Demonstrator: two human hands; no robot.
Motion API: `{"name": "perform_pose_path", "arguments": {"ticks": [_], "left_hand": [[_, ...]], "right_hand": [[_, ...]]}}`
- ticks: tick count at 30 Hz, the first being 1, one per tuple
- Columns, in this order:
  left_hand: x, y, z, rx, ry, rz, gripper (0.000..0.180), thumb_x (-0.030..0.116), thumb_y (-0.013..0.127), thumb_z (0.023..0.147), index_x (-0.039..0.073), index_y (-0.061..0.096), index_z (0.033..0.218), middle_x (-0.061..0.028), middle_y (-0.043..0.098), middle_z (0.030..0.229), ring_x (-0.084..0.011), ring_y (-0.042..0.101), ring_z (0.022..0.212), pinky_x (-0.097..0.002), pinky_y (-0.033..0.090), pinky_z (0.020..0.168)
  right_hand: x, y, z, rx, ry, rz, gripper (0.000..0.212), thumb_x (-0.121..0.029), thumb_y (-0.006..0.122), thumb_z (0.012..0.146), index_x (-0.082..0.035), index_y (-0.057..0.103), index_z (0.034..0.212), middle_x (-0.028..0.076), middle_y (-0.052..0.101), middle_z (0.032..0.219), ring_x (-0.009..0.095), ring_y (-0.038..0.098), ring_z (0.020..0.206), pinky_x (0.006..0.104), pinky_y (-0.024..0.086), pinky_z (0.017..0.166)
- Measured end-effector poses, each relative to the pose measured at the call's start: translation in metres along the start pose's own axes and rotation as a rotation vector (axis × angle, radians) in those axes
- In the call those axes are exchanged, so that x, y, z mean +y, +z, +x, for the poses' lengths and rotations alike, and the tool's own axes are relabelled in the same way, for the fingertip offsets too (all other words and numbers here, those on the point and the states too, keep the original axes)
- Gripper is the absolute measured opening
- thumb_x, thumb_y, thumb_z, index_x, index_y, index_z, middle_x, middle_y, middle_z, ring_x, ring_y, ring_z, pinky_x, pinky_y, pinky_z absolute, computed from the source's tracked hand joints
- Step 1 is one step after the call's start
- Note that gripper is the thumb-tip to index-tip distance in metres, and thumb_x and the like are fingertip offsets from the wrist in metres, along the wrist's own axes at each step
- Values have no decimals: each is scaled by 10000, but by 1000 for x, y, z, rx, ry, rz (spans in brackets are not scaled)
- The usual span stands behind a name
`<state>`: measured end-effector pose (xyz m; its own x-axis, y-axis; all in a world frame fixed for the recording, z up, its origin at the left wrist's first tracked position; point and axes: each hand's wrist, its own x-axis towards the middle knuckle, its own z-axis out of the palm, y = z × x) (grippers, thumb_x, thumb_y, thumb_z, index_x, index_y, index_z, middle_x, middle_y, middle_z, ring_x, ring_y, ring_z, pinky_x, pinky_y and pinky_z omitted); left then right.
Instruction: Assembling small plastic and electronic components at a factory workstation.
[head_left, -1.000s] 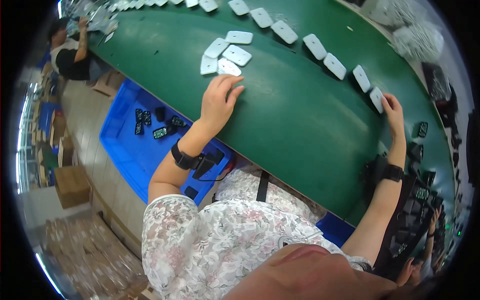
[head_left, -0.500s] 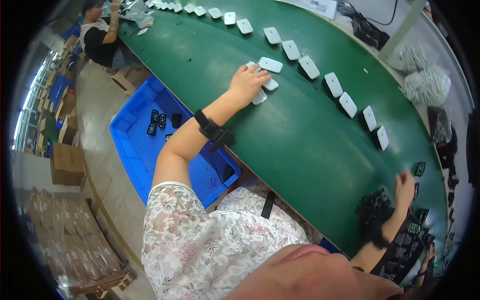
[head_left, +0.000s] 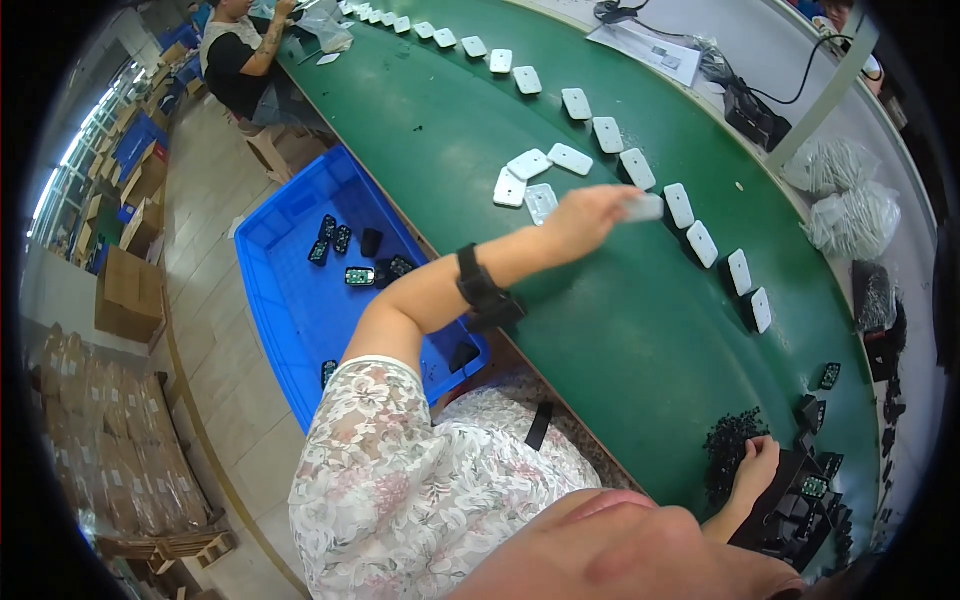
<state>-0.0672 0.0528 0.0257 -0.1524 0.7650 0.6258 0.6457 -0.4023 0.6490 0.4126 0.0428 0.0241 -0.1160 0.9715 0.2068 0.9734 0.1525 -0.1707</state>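
My left hand [head_left: 588,222] is closed on a white plastic cover [head_left: 643,208], slightly smeared by motion, held over the green table. Several white covers [head_left: 529,164] lie loosely grouped just beyond and left of that hand. My right hand [head_left: 757,468] is at the edge of a pile of small black parts [head_left: 732,440], its fingers drawn together. Whatever those fingertips may hold is too small to make out. Past my left hand, black cases with white tops [head_left: 703,244] stand in a long curved row.
Black cases with green circuit boards [head_left: 814,487] crowd the right end of the table [head_left: 440,165]. A blue bin [head_left: 290,205] with several similar units stands against the near edge. Bagged white items [head_left: 850,215] and a printed sheet [head_left: 645,52] lie along the far side. Another person [head_left: 240,60] sits far left.
My left hand has moved right from the loose group, taking a white cover with it. My right hand has come down and nearer, from beside the black cases to the pile of small parts.
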Motion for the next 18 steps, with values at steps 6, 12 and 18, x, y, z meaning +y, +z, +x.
{"name": "perform_pose_path", "arguments": {"ticks": [6, 12, 18], "left_hand": [[73, 43, -3, -294, -288, -428, 263, 51, 566, 854, 87, 582, 1114, -137, 652, 854, -210, 623, 584, -322, 515, 555], [106, 105, -33, -162, 146, -275, 191, 91, 627, 810, 91, 595, 998, -105, 598, 808, -299, 617, 666, -369, 503, 564], [100, 108, -45, -252, 97, -361, 113, 98, 629, 799, 78, 593, 904, -105, 573, 798, -323, 598, 699, -397, 490, 576]], "right_hand": [[-25, -21, 1, 117, 58, -153, 133, -142, 643, 827, -31, 569, 819, 70, 520, 740, 235, 543, 690, 334, 433, 647], [-126, -9, 20, 9, -21, 974, 132, -129, 601, 906, -42, 558, 817, -49, 467, 677, 20, 382, 591, 165, 278, 520], [-161, 15, 17, -234, 118, 1311, 163, -197, 573, 929, -53, 569, 853, -30, 513, 684, 36, 443, 582, 165, 313, 511]]}}
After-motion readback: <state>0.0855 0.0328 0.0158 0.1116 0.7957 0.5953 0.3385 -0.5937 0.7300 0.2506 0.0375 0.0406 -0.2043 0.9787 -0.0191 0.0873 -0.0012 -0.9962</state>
